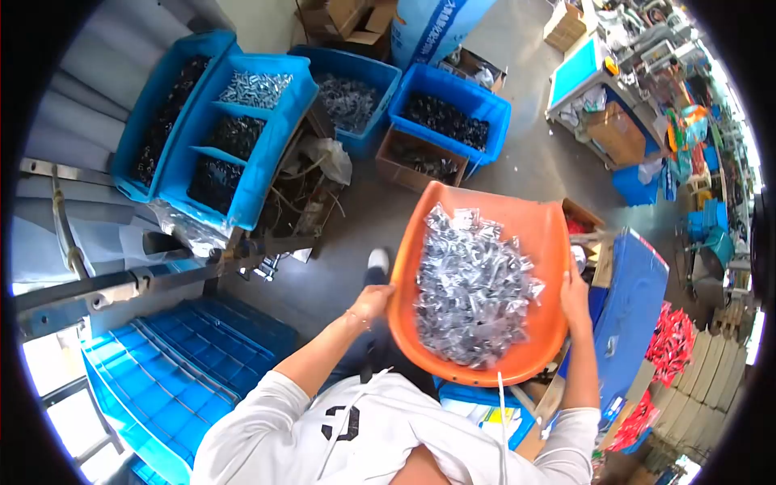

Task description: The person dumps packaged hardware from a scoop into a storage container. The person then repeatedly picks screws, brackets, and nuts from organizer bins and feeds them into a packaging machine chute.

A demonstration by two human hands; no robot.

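An orange plastic scoop-shaped tray (533,212) is held out in front of my body, its rounded end towards me. Inside lies a heap of small clear plastic packets (477,287), with what looks like shiny metal or dark pieces in them. My left hand (373,302) grips the tray's left rim, with the fingers partly hidden behind it. On the opposite side, my right hand (575,297) is closed on the right rim. Both hands keep the tray above the floor, roughly level.
Blue bins (279,121) with small parts stand at upper left. Another blue bin (453,113) and a cardboard box (388,166) sit beyond the tray. Blue crates (174,364) are stacked at lower left. A blue box (618,315) stands by my right arm.
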